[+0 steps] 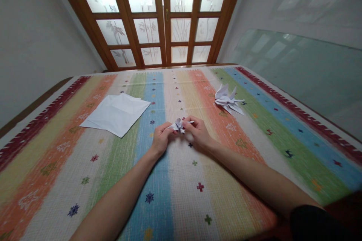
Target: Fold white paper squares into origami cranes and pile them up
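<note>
A small folded white paper figure (179,124) is held just above the striped tablecloth (181,180) near the middle of the table. My left hand (161,138) pinches its left side with curled fingers. My right hand (198,132) pinches its right side, fingers closed around a thin paper point. Both forearms reach in from the bottom edge.
A stack of flat white paper sheets (117,113) lies to the left. A pile of finished white folded paper figures (227,99) lies to the right, further back. A wooden door with frosted glass panes (158,15) stands behind the table. White walls flank both sides.
</note>
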Action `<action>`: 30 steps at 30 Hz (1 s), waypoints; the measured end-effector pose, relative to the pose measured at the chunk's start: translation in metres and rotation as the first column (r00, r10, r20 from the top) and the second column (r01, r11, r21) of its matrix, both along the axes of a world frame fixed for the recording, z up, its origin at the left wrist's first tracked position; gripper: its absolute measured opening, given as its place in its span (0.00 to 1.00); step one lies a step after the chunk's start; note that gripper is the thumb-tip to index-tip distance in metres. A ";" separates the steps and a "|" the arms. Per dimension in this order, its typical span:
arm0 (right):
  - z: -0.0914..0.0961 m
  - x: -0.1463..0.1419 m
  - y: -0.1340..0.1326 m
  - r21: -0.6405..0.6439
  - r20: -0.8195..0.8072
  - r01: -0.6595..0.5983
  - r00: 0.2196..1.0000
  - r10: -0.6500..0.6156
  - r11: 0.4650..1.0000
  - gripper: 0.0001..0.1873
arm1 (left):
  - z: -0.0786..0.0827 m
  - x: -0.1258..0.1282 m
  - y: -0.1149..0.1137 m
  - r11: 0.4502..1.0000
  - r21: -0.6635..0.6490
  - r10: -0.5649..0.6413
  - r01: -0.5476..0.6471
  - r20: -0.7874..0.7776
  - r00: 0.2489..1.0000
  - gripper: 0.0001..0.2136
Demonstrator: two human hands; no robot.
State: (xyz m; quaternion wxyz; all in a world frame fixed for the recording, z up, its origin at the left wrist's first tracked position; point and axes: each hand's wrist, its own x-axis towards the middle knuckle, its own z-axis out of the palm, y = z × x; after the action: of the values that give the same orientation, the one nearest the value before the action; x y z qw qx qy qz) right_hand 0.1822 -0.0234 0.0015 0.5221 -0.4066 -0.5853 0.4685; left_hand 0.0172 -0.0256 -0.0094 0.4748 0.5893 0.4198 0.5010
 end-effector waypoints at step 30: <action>-0.006 0.012 0.026 -0.323 -0.702 -0.177 0.704 -0.110 0.930 0.06 | 0.007 -0.004 0.004 0.898 -0.296 -0.123 0.327 0.544 0.830 0.13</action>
State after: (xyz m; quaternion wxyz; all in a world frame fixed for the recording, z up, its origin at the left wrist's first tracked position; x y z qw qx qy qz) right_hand 0.1938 0.0021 -0.0042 0.6121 -0.2741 -0.2486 0.6988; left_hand 0.0130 -0.0221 -0.0020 0.7296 0.3787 0.2927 0.4884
